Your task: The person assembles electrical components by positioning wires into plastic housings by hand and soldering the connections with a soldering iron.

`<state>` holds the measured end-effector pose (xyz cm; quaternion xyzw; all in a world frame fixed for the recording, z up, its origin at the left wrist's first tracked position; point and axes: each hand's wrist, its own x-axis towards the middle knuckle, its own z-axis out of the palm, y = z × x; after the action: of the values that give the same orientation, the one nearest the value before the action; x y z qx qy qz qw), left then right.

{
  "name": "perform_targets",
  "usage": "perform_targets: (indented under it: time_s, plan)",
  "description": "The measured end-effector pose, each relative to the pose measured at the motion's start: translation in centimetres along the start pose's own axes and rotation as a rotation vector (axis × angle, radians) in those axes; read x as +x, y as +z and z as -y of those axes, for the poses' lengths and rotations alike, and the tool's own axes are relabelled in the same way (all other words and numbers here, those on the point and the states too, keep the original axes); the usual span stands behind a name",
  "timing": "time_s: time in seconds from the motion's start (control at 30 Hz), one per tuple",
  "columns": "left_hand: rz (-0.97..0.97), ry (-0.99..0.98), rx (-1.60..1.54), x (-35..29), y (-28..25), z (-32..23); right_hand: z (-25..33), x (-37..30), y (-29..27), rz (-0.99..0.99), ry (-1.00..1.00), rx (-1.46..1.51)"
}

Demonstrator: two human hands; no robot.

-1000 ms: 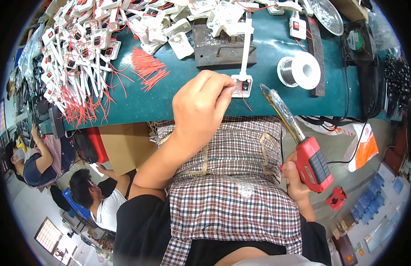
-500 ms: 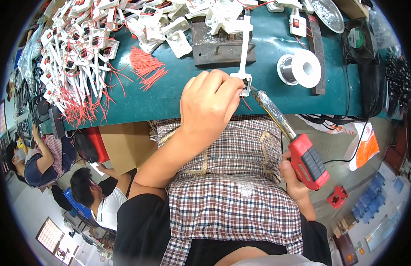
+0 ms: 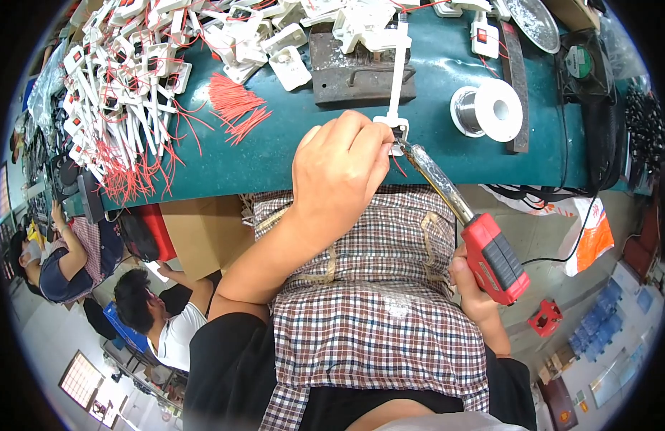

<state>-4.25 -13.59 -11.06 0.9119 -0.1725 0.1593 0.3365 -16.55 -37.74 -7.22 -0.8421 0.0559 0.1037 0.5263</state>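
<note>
My left hand (image 3: 340,169) is closed in a pinch at the near end of a white plastic part (image 3: 396,93) with a long stem. A thin red wire (image 3: 399,167) comes out below its fingertips, which partly cover the part's open housing. My right hand (image 3: 474,291) grips a red and black soldering gun (image 3: 490,255) by its handle. The gun's metal tip meets the housing beside my left fingertips; the exact contact is too small to make out. The stem's far end reaches up over a dark metal block (image 3: 361,86).
At the left is a heap of white switch housings (image 3: 156,61) with red wires. A bundle of cut red wires (image 3: 235,104) lies beside it. Right of the part stand a solder wire spool (image 3: 499,110) and a metal bar (image 3: 515,93). Two people (image 3: 178,320) sit farther left.
The soldering gun has moved slightly up and left, bringing its tip into the housing. My left hand has barely moved and keeps its pinch.
</note>
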Motion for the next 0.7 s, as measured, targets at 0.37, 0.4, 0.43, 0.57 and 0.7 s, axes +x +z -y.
perform_targets:
  time_s: [0.37,0.4,0.43,0.57,0.7]
  plan:
    - [0.017,0.011,0.021,-0.26,0.14,0.19,0.07,0.07,0.09,0.019,0.012,-0.017]
    - [0.009,0.015,0.02,-0.14,-0.18,-0.03,0.34,-0.05,0.01,0.016,0.002,-0.018]
    - [0.0,0.021,0.022,-0.04,-0.5,-0.23,0.53,-0.19,-0.09,0.012,-0.008,-0.019]
    - [0.045,-0.007,0.019,0.32,-0.33,-0.24,-0.09,0.05,-0.3,0.007,-0.026,-0.033]
    - [0.03,0.008,0.025,0.01,0.17,0.31,-0.44,-0.24,-0.24,-0.005,0.028,0.04]
